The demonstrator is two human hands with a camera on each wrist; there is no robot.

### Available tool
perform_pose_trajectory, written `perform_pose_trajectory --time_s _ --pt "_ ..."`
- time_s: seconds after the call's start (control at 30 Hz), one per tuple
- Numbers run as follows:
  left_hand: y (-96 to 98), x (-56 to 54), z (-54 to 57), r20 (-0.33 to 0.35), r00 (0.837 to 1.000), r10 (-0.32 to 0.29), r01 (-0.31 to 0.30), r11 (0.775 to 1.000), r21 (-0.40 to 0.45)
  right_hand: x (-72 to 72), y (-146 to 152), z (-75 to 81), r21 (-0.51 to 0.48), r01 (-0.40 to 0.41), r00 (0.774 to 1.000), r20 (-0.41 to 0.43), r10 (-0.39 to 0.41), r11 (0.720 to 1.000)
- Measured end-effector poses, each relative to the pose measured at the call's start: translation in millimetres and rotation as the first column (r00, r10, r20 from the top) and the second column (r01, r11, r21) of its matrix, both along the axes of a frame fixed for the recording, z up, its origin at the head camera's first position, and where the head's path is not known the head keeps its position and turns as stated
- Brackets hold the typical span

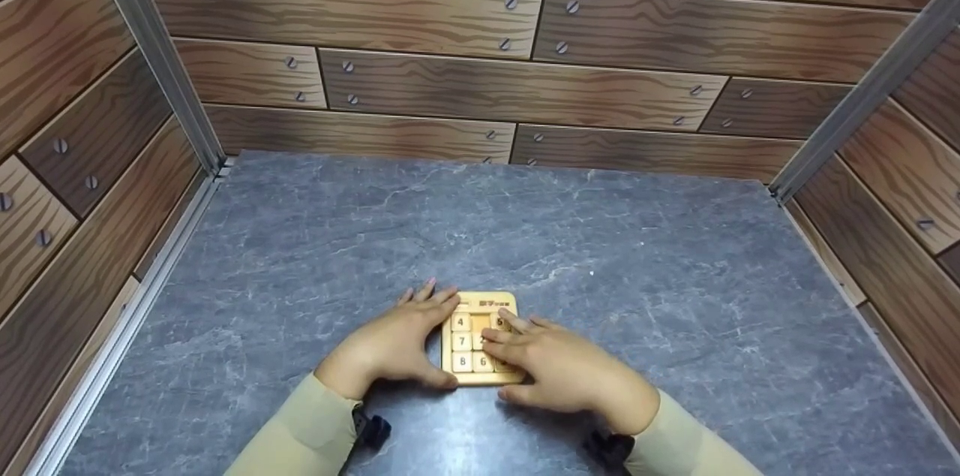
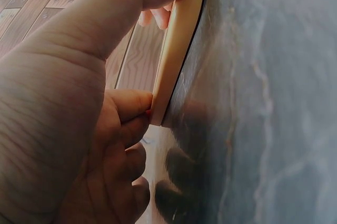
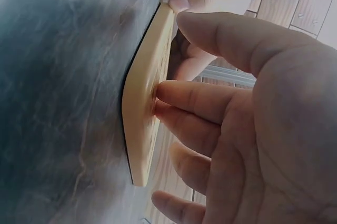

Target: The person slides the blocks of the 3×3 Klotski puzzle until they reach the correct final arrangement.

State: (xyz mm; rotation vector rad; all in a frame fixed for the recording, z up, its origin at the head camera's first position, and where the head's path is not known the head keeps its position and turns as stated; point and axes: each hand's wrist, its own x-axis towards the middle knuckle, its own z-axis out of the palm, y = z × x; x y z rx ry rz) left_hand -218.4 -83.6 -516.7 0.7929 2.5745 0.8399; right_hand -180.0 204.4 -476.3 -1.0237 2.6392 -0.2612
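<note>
A yellow number sliding puzzle (image 1: 480,380) lies flat on the table. My left hand (image 1: 394,341) holds it by the left side, thumb at the near corner and index finger at the far corner; in the left wrist view its edge (image 2: 181,39) sits between them. From the right, my right hand (image 1: 559,363) touches the tiles with its extended index and middle fingertips, as the right wrist view also shows. Tiles reading 4, 7, 8 and 6 are visible, with a vacant slot (image 1: 480,323) in the top row's middle. My right fingers partly cover the right-hand tiles.
A grey marbled tabletop (image 1: 420,221) surrounds the puzzle. Wood-patterned panels (image 1: 435,18) enclose the back and both sides, with metal posts (image 1: 161,55) at the corners.
</note>
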Motion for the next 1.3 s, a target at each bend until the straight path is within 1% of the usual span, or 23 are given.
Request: perform_pose_trajectory --time_s 0.17,0.3,0.5,0.6,0.7,0.87,1.03,1.13,1.3 --pt "0.1 -0.1 1.4 0.000 1.000 -0.002 0.002 1.000 -0.006 -5.2 1.3 -0.4 -0.017 0.008 1.000 0.011 -0.007 1.000" --pt "0.3 0.0 2.4 0.007 1.000 -0.005 0.005 1.000 -0.009 -11.1 2.7 -3.7 -0.031 0.015 1.000 0.014 -0.015 0.999" --pt "0.6 -0.7 0.9 0.016 1.000 -0.002 0.002 1.000 -0.009 -17.2 5.7 -11.4 -0.048 0.033 0.999 0.033 -0.032 0.998" --pt "0.5 -0.4 0.3 0.020 1.000 0.001 -0.001 1.000 -0.008 -18.6 7.4 -12.2 -0.048 0.029 0.999 0.046 -0.027 0.998" --pt "0.5 -0.5 0.2 0.022 1.000 0.002 -0.002 1.000 -0.013 -18.7 9.9 -9.4 -0.054 0.020 0.998 0.065 -0.017 0.998" --pt "0.6 -0.6 1.0 0.020 1.000 0.004 -0.003 1.000 -0.018 -16.1 17.7 1.6 -0.071 0.000 0.995 0.101 0.007 0.997" --pt "0.7 -1.5 1.1 0.022 1.000 0.008 -0.007 1.000 -0.012 -10.9 23.9 11.0 -0.050 -0.007 0.988 0.152 0.014 0.999" --pt "0.5 -1.4 1.0 0.022 1.000 0.012 -0.012 1.000 -0.017 -8.9 23.3 12.0 -0.029 -0.005 0.988 0.156 0.010 1.000" --pt "0.2 0.3 1.5 0.025 1.000 0.009 -0.009 1.000 -0.011 -6.4 18.7 8.8 -0.022 0.002 0.991 0.135 0.001 1.000"
